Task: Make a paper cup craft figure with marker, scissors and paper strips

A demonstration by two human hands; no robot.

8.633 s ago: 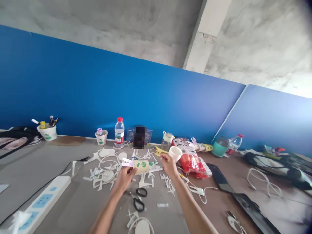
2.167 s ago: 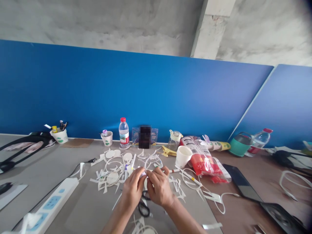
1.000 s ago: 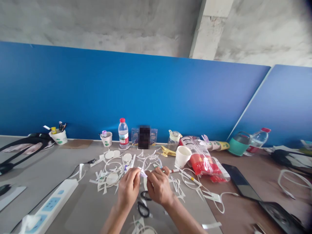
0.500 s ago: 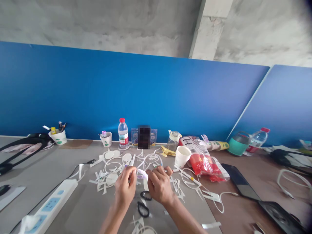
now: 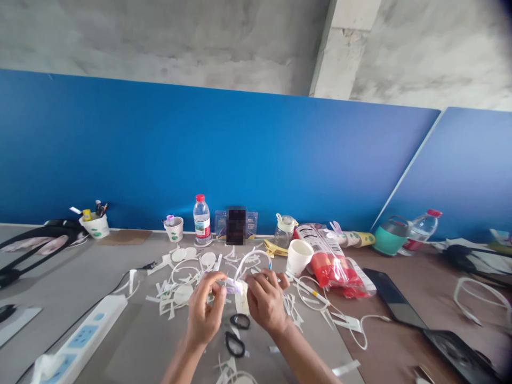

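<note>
Near the middle of the desk, my left hand [image 5: 207, 308] pinches one end of a pale purple-and-white piece [image 5: 235, 287], whose exact kind I cannot make out. My right hand [image 5: 267, 300] has its fingers curled over the other end, hiding part of it. A white paper ring [image 5: 254, 253] with a blue patch arches up just behind the hands; whether the right fingers grip it I cannot tell. Below the piece hangs or lies a pale strip [image 5: 242, 304]. Black-handled scissors [image 5: 235, 344] lie between my forearms, their blades not visible.
White paper scraps [image 5: 183, 294] litter the desk around my hands. Behind stand a water bottle [image 5: 202, 220], a small cup [image 5: 174, 230] and a glass jug [image 5: 285, 230]. Rightward are a white cup [image 5: 299, 257] and red packages [image 5: 331, 266]; leftward, a power strip [image 5: 90, 333].
The white ring behind my hands has risen and shifted slightly right. More of the purple-and-white piece and the pale strip shows between my hands; my left fingers have loosened a little.
</note>
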